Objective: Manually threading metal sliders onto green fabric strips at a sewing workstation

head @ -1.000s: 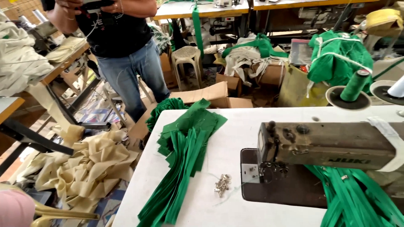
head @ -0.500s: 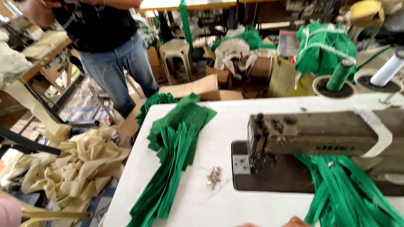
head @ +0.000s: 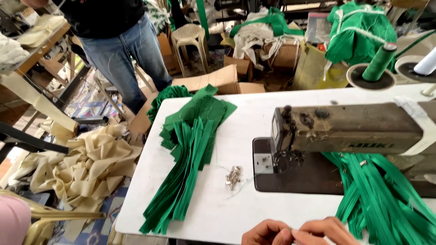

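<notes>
green strips (head: pixel 186 163) stacked left of the sewing machine (head: pixel 349 129), metal sliders (head: pixel 233 176) between. left hand (head: pixel 265 232) and right hand (head: pixel 329 230) pinched together at the bench (head: pixel 218 218) edge; what they pinch, cannot tell. stack looks mostly unworked.

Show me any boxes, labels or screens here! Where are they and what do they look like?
Cardboard boxes: brown, flat-sided, on the floor behind the white table.
Maker's mark: small dark lettering on the sewing machine arm's grey-brown front.
Clear plastic bag: shiny, far back right, contents unclear.
Screens: none.
Both hands meet at the table's near edge.
</notes>
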